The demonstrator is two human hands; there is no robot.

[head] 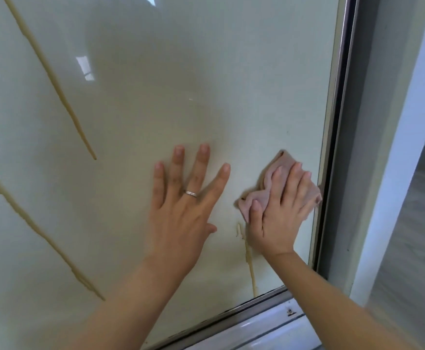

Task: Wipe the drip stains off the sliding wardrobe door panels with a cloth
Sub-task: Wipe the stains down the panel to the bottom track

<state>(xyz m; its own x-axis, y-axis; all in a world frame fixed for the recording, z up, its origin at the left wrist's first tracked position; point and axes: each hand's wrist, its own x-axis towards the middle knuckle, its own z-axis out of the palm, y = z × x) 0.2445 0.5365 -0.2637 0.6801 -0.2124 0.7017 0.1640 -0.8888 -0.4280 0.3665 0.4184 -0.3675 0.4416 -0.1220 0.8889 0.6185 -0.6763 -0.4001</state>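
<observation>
The drip stain [249, 261] is running straight down below our right hand [279, 213], nearest it. That hand is pressing the cloth [269, 180] flat; our left hand [183, 210] is lying spread.

On the glossy pale sliding door panel [155, 84], the left hand [183, 210] lies flat at centre. At its 3 o'clock, the right hand [279, 218] presses a crumpled pink cloth [261, 193], just beside the grey metal frame edge [332, 147]. Yellowish drip streaks [52, 79] run at 10 o'clock; another streak [250, 263] sits at the cloth's 6 o'clock.
</observation>
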